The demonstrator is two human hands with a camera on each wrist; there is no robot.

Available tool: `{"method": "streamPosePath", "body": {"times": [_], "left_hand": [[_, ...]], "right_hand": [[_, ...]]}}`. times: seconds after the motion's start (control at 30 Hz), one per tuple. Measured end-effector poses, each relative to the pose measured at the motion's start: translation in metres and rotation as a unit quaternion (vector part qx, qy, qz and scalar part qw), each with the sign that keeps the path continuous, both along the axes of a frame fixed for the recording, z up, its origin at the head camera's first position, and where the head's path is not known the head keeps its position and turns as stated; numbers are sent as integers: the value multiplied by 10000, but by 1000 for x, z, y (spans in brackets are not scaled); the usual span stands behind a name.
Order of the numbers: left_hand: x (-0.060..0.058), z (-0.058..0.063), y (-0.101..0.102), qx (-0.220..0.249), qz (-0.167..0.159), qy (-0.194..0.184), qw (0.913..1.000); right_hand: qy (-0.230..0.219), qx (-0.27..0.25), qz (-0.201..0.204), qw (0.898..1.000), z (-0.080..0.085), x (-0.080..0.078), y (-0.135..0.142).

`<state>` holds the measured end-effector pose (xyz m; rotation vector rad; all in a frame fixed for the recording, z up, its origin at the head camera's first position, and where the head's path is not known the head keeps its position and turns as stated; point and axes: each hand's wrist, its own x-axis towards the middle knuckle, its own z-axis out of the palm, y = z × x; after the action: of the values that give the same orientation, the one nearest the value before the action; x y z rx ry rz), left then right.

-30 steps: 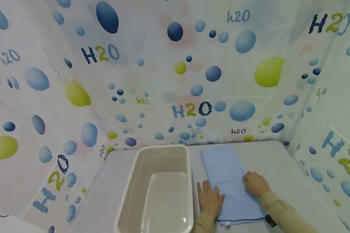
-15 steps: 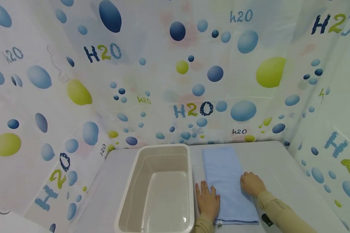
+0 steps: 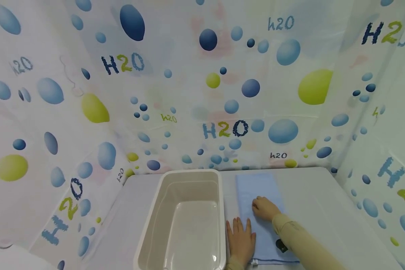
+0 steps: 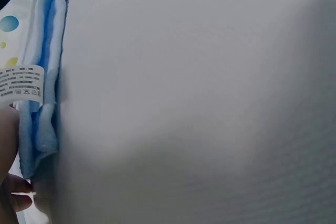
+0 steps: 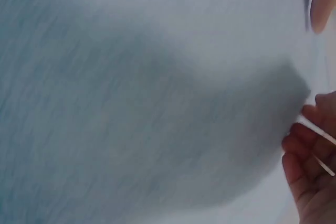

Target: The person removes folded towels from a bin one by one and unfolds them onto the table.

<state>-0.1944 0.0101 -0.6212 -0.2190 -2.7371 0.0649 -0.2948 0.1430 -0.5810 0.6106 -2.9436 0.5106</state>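
Observation:
A folded light blue towel [image 3: 260, 183] lies lengthwise on the table to the right of a basin. My left hand [image 3: 241, 242] rests palm down with fingers spread along the towel's left edge. My right hand [image 3: 266, 208] is over the middle of the towel, its fingers curled. In the right wrist view those curled fingers [image 5: 299, 174] are close to the pale cloth, with no object plainly held. The left wrist view shows the towel's layered edge [image 4: 44, 124] and a white printed label [image 4: 21, 85].
The beige basin [image 3: 222, 210] stands directly left of the left hand. A light grey table [image 3: 317, 210] extends around both. Curtains [image 3: 175, 93] printed with bubbles and H2O lettering enclose the back and sides. A small dark device [image 3: 281, 245] sits at the right wrist.
My right hand has moved left from the towel's right edge onto its middle. The towel lies straighter than a second ago. The left hand has shifted slightly towards the front, staying flat.

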Motion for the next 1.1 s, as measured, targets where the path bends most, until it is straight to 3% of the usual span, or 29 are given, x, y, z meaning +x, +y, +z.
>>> {"method": "streamPosePath", "body": {"times": [0.13, 0.3, 0.43, 0.6, 0.73, 0.93, 1.1], "left_hand": [[2, -2, -2, 5, -70, 70, 10000], [3, -5, -2, 44, -143, 92, 9998], [3, -6, -2, 97, -169, 150, 9997], [2, -5, -4, 184, -255, 309, 9990], [1, -2, -2, 308, -351, 440, 9979], [-3, 4, 2, 1222, -299, 467, 9909], [-5, 6, 4, 1808, -175, 932, 9789]], "right_hand": [[-299, -137, 330, 9989, 1, 1, -22], [-501, 486, 448, 9966, 0, 2, -34], [-351, 686, 528, 9956, -6, 1, -35], [-59, 524, 595, 9968, -7, -1, -34], [-71, 192, 629, 9978, -4, -2, -32], [-98, -293, 155, 9994, -2, -3, -34], [-246, -597, -294, 9975, -1, -6, -33]]}}
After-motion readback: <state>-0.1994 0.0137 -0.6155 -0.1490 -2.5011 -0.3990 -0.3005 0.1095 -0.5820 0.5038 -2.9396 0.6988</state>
